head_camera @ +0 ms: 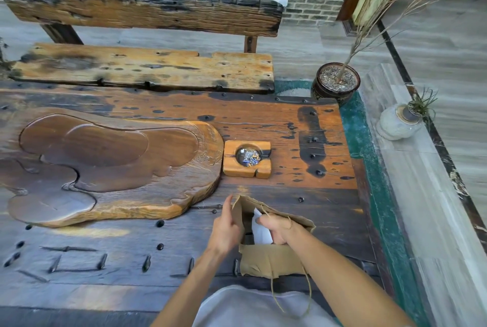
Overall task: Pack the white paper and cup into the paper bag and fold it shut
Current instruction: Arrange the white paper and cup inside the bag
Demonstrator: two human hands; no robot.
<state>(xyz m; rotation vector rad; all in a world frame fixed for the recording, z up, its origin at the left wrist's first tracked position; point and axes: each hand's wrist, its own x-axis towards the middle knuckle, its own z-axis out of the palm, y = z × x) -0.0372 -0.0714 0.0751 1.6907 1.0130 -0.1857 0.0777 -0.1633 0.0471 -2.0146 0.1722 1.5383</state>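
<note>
The paper bag (274, 261) stands open near the front edge of the dark wooden table (105, 255), mouth upward, directly before the person. The left hand (225, 229) is open and lies flat against the outside of the bag's left wall, steadying it; it does not appear to clasp anything. The right hand (276, 229) reaches into the mouth with fingers closed around the white paper (259, 232), which sits partly inside the bag. The cup is not visible; whether it is already inside cannot be determined. Judged step: loading the paper, with the fold not yet begun. The next move would seem to call for pushing the paper fully below the rim, withdrawing the right hand without catching the twine handle (292, 297) that hangs loose over the table's front edge, then flattening the top panels. The near rim is torn and ragged, so the fold may need care to seat evenly. Room for movement is adequate: bare tabletop lies to the right and behind the bag, the carved tea tray (113, 168) is near on the left, and the small wooden ashtray (247, 159) stands well apart behind.
</note>
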